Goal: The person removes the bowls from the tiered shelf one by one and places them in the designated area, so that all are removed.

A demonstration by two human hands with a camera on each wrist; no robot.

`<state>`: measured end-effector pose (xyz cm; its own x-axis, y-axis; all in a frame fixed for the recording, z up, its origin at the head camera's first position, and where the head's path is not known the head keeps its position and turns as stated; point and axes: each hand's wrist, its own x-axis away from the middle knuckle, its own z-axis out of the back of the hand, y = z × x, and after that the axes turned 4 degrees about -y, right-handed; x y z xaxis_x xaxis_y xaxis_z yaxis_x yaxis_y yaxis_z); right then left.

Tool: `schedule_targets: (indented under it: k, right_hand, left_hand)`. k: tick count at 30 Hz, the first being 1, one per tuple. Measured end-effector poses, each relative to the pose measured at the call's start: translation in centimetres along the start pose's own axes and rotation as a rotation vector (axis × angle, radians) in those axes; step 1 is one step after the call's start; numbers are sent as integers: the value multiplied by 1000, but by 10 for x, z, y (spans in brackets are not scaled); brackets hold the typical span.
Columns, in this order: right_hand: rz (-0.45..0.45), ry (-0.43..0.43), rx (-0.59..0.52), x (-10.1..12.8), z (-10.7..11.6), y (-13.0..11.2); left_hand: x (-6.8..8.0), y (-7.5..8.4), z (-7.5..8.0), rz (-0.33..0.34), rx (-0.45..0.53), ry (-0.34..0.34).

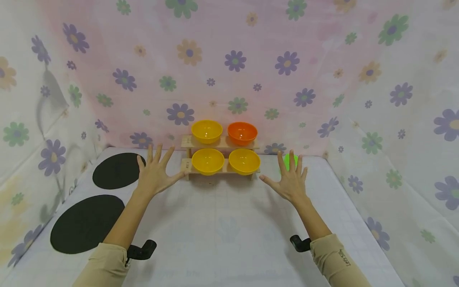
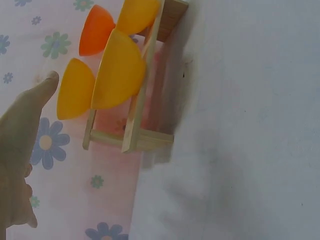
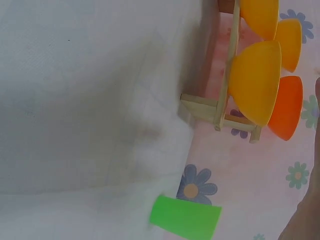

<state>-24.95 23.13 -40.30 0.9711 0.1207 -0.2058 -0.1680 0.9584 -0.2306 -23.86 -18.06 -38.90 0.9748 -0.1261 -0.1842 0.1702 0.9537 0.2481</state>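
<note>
Both hands are held out with fingers spread, holding nothing. My left hand (image 1: 155, 175) is left of a two-tier wooden rack (image 1: 185, 164), its thumb pointing toward the lower shelf. On the upper tier sit a yellow bowl (image 1: 206, 132) and an orange bowl (image 1: 242, 134). Two more yellow bowls, a left one (image 1: 208, 162) and a right one (image 1: 244, 162), sit on the lower tier. My right hand (image 1: 291, 183) is to the right of the rack, partly covering a bright green cup (image 3: 186, 218) behind its fingers. In the left wrist view, my left thumb (image 2: 42, 92) is apart from the bowls.
Two black round mats, a far one (image 1: 116, 171) and a near one (image 1: 86, 224), lie on the left of the white table (image 1: 218, 239). Flower-patterned cloth (image 1: 215, 48) hangs along the back and both sides. Black wrist mounts (image 1: 142, 250) stick out from the forearms.
</note>
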Motion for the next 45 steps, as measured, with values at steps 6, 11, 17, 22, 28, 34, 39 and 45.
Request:
schedule_targets:
  k: [6, 11, 17, 22, 28, 34, 39, 45]
  right_hand:
    - [10, -33, -161, -7, -5, -1]
    - [84, -70, -485, -18, -13, 1]
    - [91, -128, -727, -27, -27, 1]
    - [77, -181, -793, -33, -35, -1]
    - [44, -226, -858, -41, -41, -4]
    - [48, -223, -924, -47, -50, -8]
    - [60, -202, -910, -51, -55, -13]
    - [64, -200, -915, -55, -58, -19]
  left_hand:
    - [-5, -7, -8, -23, 152, 9]
    - [-15, -14, -31, -69, 365, 80]
    - [-29, -15, -61, 59, 719, 89]
    - [-38, -8, -72, 224, 904, 50]
    - [-46, -4, -82, 285, 1056, 20]
    - [-49, 0, -96, 307, 1064, 7]
    - [-49, 2, -105, 338, 1072, 37]
    - [-50, -1, -111, 311, 1144, 45]
